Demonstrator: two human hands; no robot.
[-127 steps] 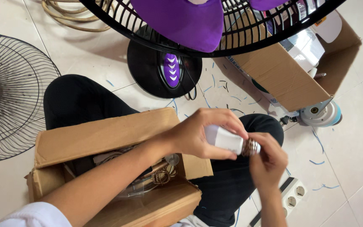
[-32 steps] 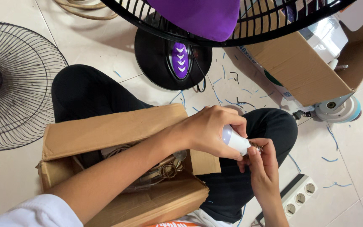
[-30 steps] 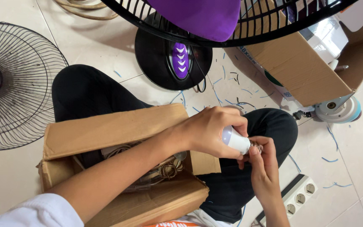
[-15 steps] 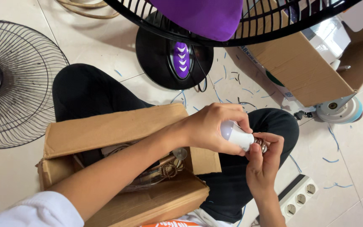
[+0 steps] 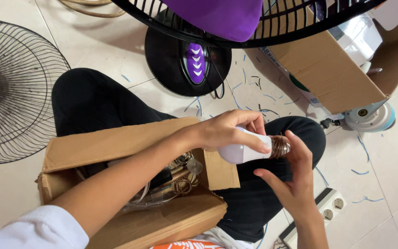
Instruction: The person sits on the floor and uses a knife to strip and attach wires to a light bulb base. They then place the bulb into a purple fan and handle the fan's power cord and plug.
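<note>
Since before, left hand (image 5: 229, 133) grips white bulb (image 5: 238, 151) over brown carton (image 5: 116, 143); right hand (image 5: 291, 180) apparently open.

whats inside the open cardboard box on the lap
The open brown cardboard box holds coiled wire and clear plastic bits. The left forearm and the box flap cover the rest, so its deeper contents cannot be seen.

Pale tiled floor (image 5: 107, 50), strewn with thin blue and dark scraps (image 5: 254, 87). Resting on it: round black fan base (image 5: 171, 60) with purple panel, detached wire fan grille (image 5: 14, 92) at left, open cardboard box (image 5: 332, 74) at upper right, white power strip (image 5: 321, 210) at lower right, coiled hose (image 5: 88, 7) at top edge.
</note>
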